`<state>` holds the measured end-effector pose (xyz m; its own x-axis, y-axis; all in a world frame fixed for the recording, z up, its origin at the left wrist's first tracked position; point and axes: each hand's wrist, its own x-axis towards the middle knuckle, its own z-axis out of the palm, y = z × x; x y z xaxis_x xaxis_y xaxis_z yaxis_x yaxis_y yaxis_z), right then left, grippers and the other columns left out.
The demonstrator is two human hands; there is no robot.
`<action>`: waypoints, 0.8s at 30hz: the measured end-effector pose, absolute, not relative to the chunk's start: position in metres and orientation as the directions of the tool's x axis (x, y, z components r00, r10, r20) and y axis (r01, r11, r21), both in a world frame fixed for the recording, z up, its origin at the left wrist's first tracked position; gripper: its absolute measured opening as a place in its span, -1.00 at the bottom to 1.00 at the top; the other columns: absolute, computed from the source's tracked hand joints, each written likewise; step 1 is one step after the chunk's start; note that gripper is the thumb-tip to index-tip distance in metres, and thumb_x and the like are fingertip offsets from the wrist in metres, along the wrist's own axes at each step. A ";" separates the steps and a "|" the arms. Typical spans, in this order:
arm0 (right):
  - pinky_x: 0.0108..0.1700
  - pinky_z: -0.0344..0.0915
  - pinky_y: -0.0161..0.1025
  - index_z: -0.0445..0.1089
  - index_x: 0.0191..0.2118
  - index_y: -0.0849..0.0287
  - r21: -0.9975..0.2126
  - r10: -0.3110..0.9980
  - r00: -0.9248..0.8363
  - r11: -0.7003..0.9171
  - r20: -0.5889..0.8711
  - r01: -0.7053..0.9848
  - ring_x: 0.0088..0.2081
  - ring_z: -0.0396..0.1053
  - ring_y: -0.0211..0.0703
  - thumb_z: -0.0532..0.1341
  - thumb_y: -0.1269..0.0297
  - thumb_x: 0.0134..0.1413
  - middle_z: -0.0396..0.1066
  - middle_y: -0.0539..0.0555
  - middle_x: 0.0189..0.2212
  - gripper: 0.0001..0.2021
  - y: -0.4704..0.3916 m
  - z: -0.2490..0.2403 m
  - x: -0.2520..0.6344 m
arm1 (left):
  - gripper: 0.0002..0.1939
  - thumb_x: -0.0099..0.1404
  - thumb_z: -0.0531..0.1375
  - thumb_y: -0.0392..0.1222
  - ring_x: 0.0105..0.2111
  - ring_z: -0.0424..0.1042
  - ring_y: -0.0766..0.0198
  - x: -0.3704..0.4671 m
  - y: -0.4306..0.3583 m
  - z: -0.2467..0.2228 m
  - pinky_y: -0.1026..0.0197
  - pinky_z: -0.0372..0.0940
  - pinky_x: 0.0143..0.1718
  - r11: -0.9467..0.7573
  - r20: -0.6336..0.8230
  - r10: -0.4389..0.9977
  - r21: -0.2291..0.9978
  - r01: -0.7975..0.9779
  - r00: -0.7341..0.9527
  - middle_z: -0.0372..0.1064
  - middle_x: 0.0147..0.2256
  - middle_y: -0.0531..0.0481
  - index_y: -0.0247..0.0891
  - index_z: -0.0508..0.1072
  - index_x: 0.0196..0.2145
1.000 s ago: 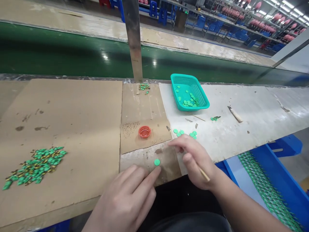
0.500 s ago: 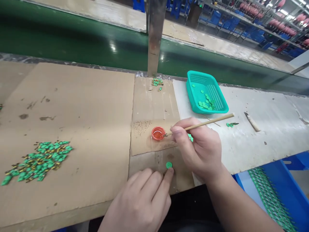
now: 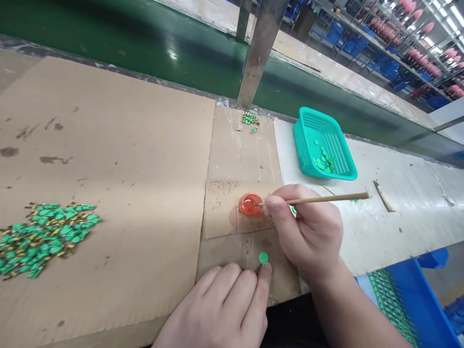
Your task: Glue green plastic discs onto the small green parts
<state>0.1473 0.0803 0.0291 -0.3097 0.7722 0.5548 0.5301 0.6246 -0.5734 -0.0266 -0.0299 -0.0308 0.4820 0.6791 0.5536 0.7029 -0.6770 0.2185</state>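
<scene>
My right hand [image 3: 308,227] pinches a thin wooden stick [image 3: 326,198]; its tip is at the inside of a small red cup [image 3: 250,204] of reddish liquid. My left hand [image 3: 228,304] lies on the cardboard, its index fingertip touching the lower edge of a round green disc [image 3: 263,257]; the other fingers are curled, and whether they hold anything is hidden. Part of another green piece [image 3: 294,210] shows behind my right hand.
Green and yellow pieces [image 3: 47,237] are heaped at the left, with a smaller pile [image 3: 250,118] at the back. A teal basket [image 3: 302,145] holds green discs. Right of it lies a knife-like tool [image 3: 384,197]. A blue bin [image 3: 416,295] stands lower right.
The stick's tip has moved from the cup's right rim to its inside, and the stick lies flatter. My left fingertip stays at the disc. The whole view has shifted and tilted.
</scene>
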 end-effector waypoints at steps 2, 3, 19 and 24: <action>-0.24 0.48 -0.33 0.50 -0.24 0.09 -0.567 0.763 -0.319 0.637 0.563 0.523 -0.36 0.54 -0.32 0.29 0.37 0.65 0.58 -0.11 -0.39 -0.74 0.081 0.028 0.148 | -0.62 0.52 0.18 -0.41 -0.42 0.44 0.15 -0.026 -0.029 -0.032 0.00 0.41 -0.38 -0.674 0.560 0.679 0.219 0.706 0.474 0.41 -0.37 0.05 -0.51 0.61 0.20; -0.23 0.47 -0.35 0.50 -0.23 0.09 -0.565 0.760 -0.321 0.640 0.565 0.521 -0.36 0.53 -0.34 0.29 0.38 0.65 0.57 -0.12 -0.38 -0.74 0.081 0.028 0.148 | -0.62 0.52 0.18 -0.41 -0.42 0.44 0.15 -0.025 -0.029 -0.033 0.00 0.41 -0.38 -0.674 0.561 0.679 0.219 0.706 0.474 0.41 -0.37 0.05 -0.51 0.61 0.20; -0.25 0.45 -0.37 0.50 -0.24 0.11 -0.566 0.757 -0.324 0.644 0.568 0.515 -0.36 0.53 -0.36 0.30 0.38 0.64 0.60 -0.11 -0.36 -0.74 0.082 0.027 0.149 | -0.64 0.52 0.19 -0.41 -0.40 0.44 0.14 -0.023 -0.030 -0.036 -0.01 0.39 -0.38 -0.677 0.575 0.673 0.223 0.702 0.466 0.41 -0.37 0.05 -0.47 0.63 0.17; -0.26 0.45 -0.37 0.50 -0.25 0.12 -0.570 0.759 -0.323 0.643 0.566 0.511 -0.37 0.52 -0.37 0.30 0.40 0.64 0.59 -0.11 -0.37 -0.73 0.083 0.027 0.147 | -0.65 0.51 0.19 -0.41 -0.40 0.44 0.13 -0.025 -0.031 -0.036 -0.02 0.38 -0.37 -0.674 0.577 0.674 0.225 0.704 0.461 0.40 -0.37 0.05 -0.47 0.64 0.17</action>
<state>0.1470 0.0828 0.0270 -0.3227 0.7585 0.5662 0.5111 0.6431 -0.5702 -0.0249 -0.0313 -0.0363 0.4612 0.6741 0.5770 0.7039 -0.6739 0.2246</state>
